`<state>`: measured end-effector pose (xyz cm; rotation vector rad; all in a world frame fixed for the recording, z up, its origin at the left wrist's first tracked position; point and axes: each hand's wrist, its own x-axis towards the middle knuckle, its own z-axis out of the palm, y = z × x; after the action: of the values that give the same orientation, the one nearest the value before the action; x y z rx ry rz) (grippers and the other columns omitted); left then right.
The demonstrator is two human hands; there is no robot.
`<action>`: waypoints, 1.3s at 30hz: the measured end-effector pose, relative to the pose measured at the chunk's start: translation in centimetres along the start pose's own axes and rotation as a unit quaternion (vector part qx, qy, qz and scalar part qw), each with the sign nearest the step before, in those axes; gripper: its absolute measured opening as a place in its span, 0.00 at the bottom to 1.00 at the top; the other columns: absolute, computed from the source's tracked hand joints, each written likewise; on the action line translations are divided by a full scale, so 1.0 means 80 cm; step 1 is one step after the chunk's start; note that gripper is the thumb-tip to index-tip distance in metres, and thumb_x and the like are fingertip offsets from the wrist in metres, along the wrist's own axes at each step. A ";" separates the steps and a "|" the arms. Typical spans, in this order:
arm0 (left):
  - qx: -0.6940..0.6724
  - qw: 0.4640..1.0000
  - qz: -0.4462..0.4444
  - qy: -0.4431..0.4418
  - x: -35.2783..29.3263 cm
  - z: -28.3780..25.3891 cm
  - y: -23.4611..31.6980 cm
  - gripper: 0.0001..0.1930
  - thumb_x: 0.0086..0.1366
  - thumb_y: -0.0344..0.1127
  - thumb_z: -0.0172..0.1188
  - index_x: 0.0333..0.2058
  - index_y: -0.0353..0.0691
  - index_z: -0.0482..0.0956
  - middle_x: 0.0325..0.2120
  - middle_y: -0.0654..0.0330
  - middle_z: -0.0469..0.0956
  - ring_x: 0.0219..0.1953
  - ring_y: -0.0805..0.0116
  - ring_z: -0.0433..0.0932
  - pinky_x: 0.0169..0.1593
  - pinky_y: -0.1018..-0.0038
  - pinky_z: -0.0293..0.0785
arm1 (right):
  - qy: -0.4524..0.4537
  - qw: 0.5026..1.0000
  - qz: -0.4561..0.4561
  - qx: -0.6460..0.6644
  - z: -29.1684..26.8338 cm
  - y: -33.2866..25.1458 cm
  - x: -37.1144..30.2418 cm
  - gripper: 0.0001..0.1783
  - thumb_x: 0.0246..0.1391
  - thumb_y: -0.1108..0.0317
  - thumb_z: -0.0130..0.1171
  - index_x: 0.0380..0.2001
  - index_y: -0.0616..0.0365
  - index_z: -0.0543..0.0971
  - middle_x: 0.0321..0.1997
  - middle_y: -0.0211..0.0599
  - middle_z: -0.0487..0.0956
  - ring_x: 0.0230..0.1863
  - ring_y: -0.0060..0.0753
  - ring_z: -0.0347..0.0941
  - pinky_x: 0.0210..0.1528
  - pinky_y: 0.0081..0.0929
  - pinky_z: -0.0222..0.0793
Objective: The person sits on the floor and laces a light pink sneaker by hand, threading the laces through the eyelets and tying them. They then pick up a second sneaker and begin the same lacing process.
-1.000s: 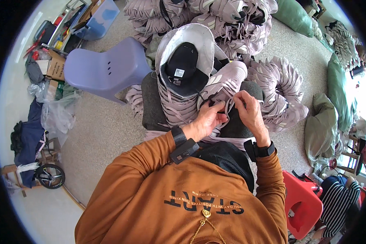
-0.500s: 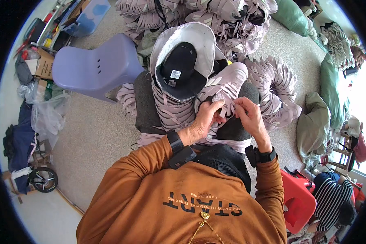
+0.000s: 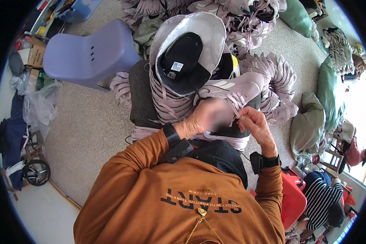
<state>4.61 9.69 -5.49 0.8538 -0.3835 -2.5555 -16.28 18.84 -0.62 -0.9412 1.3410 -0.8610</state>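
A pale pink shoe upper (image 3: 248, 83) lies across my lap, its toe pointing up and to the right. At its lower left side, my left hand (image 3: 205, 116) grips the upper; a blurred patch hides part of the fingers. My right hand (image 3: 256, 126) pinches a pale pink shoelace (image 3: 235, 99) between thumb and fingertips, drawn out from the upper. Left of the upper, a stack of nested pink uppers (image 3: 171, 107) rests on my lap, with a black-lined piece (image 3: 183, 57) inside a large whitish upper on top.
A lilac plastic chair (image 3: 91, 55) stands on the left. A ring of pink uppers (image 3: 282, 87) lies beyond my right hand, and piled uppers (image 3: 248, 24) sit ahead. Green sacks (image 3: 311, 122) are at right. Near a red chair (image 3: 290, 199), a person in stripes (image 3: 323, 199) bends over.
The upper has turned so its toe points more to the right. My right hand has shifted slightly down, and the lace now stretches between it and the upper.
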 end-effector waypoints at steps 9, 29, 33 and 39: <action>0.030 0.996 0.081 0.027 0.002 0.025 -0.002 0.18 0.63 0.32 0.63 0.52 0.35 0.77 0.45 0.60 0.80 0.45 0.70 0.80 0.50 0.72 0.76 | 0.015 0.990 -0.040 -0.138 0.017 -0.004 -0.017 0.06 0.66 0.72 0.54 0.39 0.64 0.76 0.24 0.27 0.76 0.27 0.17 0.73 0.32 0.19 0.70; 0.129 0.967 0.189 0.114 0.014 0.030 -0.020 0.15 0.65 0.35 0.64 0.46 0.32 0.82 0.40 0.63 0.82 0.40 0.76 0.79 0.45 0.76 0.75 | -0.035 0.974 -0.050 -0.216 0.041 -0.018 -0.047 0.04 0.61 0.74 0.55 0.35 0.64 0.75 0.26 0.38 0.79 0.28 0.29 0.79 0.33 0.28 0.74; 0.122 0.968 0.188 0.110 0.018 0.028 -0.022 0.15 0.65 0.35 0.65 0.46 0.32 0.82 0.40 0.64 0.82 0.40 0.76 0.79 0.45 0.76 0.74 | -0.023 0.971 -0.042 -0.232 0.041 -0.016 -0.048 0.04 0.60 0.74 0.55 0.35 0.65 0.75 0.26 0.38 0.80 0.28 0.29 0.79 0.33 0.28 0.74; 0.084 0.982 0.149 0.074 0.016 0.027 -0.014 0.15 0.66 0.34 0.62 0.48 0.33 0.81 0.43 0.61 0.82 0.43 0.74 0.81 0.47 0.75 0.77 | 0.015 0.972 -0.045 -0.229 0.038 -0.002 -0.051 0.05 0.60 0.74 0.55 0.36 0.65 0.77 0.25 0.37 0.79 0.27 0.25 0.76 0.31 0.26 0.71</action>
<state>1.99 10.32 -4.88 0.9601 -0.6374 -2.1935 -13.46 22.67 1.10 -1.3586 1.5669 -0.6418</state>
